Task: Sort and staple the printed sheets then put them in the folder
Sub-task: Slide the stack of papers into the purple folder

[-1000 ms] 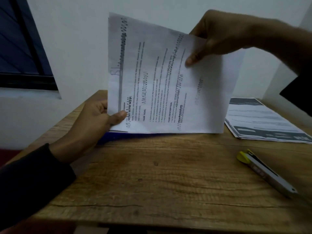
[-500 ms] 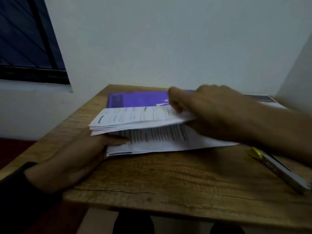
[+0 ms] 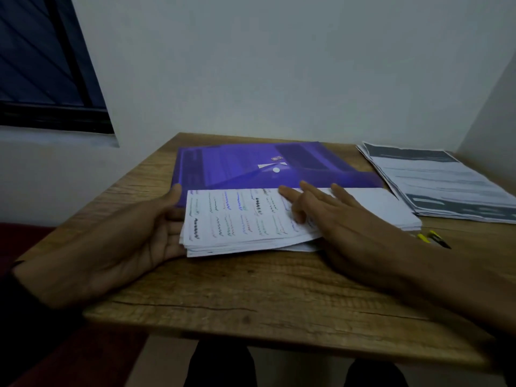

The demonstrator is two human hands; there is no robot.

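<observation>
Head view: a second ago both hands held one printed page up in the air, and now the pile of printed sheets (image 3: 251,219) lies flat on the counter (image 3: 251,289), just in front of the purple folder (image 3: 237,163). The left hand (image 3: 125,241) has a spread grip and its palm pushes against the left edge of the pile to make it neat. The right hand (image 3: 332,216) lies flat on top with its fingers straight, pressing the pages down. A second pile of papers (image 3: 435,180) sits at the right. The stapler (image 3: 432,238) waits near the right wrist, not touched. I think sorting is nearly done and stapling comes next.
</observation>
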